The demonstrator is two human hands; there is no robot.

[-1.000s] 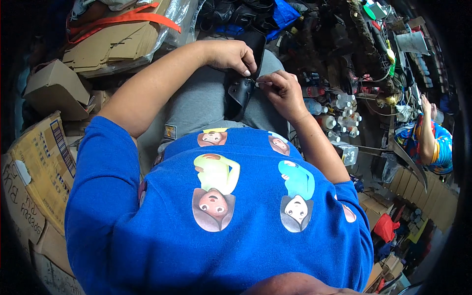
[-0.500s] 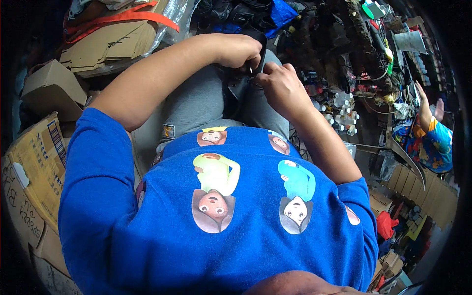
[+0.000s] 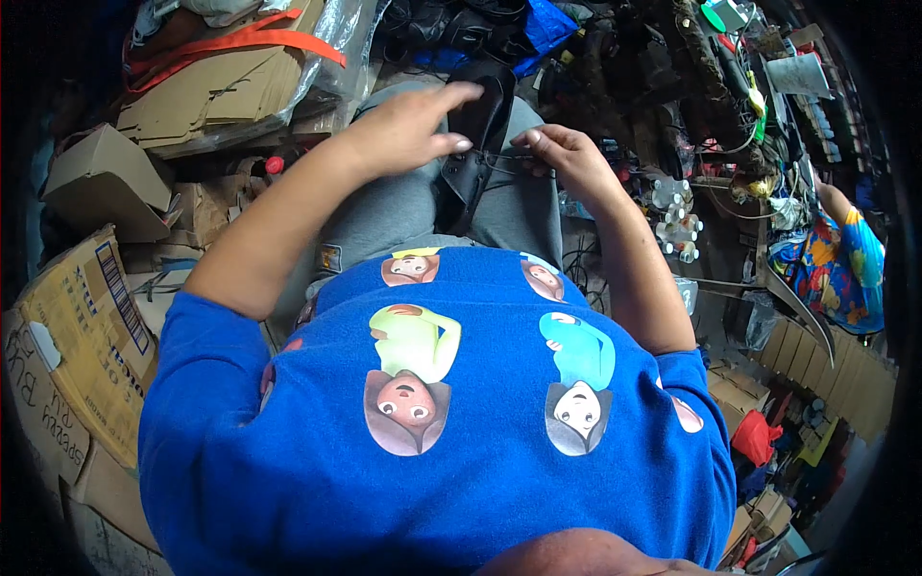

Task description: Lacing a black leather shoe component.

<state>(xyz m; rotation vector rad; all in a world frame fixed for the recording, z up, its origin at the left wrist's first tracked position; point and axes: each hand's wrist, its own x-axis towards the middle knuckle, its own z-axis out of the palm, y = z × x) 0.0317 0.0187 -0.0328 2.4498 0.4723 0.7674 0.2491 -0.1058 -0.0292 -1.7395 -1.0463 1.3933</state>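
Pinched in the right hand, a dark lace, seemingly for tension; left hand spread open, grasping nothing visible, by the black shoe; grey lap beneath, presumably steadying it.

There is open room between the left hand and the right hand, but a thin dark cord runs across it and gets in the way. The black leather piece sits under that gap, on the lap. A hand could pass low over the grey pants, in front of the blue shirt. To the left, the brown box and the flat cardboard pile block the side. To the right, bottles crowd near the right arm. Farther ahead, a dark heap seems to fill the space, though it is hard to see.
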